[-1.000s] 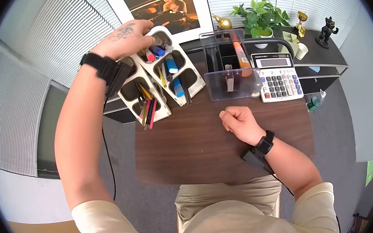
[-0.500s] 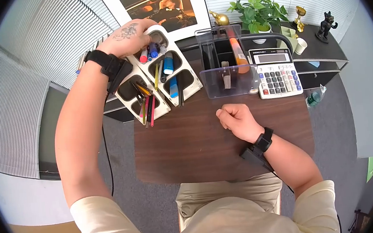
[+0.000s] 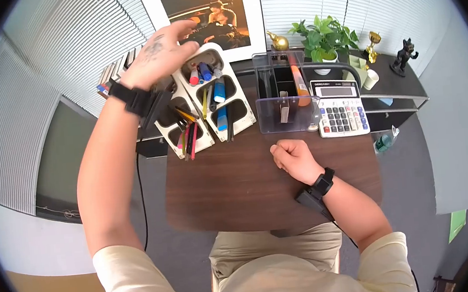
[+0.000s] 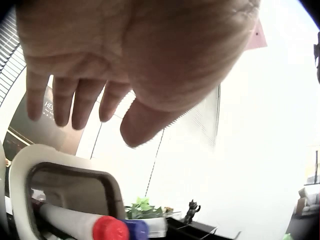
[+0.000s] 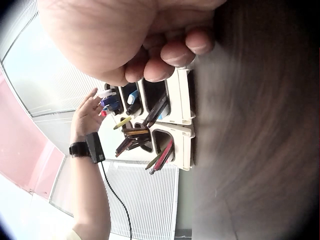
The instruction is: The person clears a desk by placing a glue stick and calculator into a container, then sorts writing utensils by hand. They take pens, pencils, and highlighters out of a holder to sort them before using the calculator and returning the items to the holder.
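Note:
My left hand hovers over the back of two white pen holders, its fingers stretched out and its palm bare in the left wrist view. Just below it, a red-capped marker and a blue-capped marker lean in the top compartment of the right pen holder. The left pen holder carries pencils in its front compartment. On the desk rests my right hand, fingers loosely curled with nothing in them.
A clear organizer with an orange tube stands behind my right hand, beside a calculator. Farther back are a framed picture, a potted plant and a black cat figurine. Books stand at left.
My left hand has drawn back a little from the markers, its thumb and fingers now spread apart. The head view has tilted slightly, and my right hand stays resting on the desk.

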A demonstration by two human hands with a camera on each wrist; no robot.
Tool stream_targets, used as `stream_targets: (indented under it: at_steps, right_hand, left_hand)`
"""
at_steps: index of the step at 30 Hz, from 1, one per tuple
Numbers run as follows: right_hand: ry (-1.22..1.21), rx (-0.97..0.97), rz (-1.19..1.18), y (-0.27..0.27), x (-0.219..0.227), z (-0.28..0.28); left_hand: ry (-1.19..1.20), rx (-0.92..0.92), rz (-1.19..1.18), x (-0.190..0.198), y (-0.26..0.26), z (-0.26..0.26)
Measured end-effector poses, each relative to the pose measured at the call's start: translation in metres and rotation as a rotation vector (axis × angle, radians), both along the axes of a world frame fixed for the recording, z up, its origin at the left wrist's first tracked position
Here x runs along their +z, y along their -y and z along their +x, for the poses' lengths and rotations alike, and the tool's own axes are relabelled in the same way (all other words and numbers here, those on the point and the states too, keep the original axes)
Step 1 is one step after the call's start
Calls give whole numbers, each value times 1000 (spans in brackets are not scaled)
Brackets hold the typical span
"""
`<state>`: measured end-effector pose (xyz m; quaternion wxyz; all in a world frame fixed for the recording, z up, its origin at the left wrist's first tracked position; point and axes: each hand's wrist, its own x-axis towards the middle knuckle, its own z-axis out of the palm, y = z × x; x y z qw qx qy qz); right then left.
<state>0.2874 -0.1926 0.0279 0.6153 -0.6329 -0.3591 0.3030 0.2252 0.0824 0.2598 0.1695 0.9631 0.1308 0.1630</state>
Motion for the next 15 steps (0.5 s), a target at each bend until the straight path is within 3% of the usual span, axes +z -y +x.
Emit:
stream_targets:
  at_steps: [3, 4, 5, 10, 12, 15]
  right_hand:
    - [-55, 15, -28, 0, 7, -1]
    - [-44, 12, -44, 1, 9, -1]
    - [-34, 7, -59, 1, 10, -2]
    - [-60, 49, -25, 2, 8, -1]
    - [-75, 59, -21, 4, 4, 0]
    - [-134, 32, 12, 3, 7, -11]
  left_hand:
    - [447, -103, -229, -5, 9, -49]
    - [527, -70, -423, -8, 30, -74]
    - [540, -13, -466, -10, 50, -100]
    - [587, 153, -830, -121, 88, -206]
    - [575, 255, -933, -170, 100, -230]
    - [619, 296, -966, -215, 118, -246]
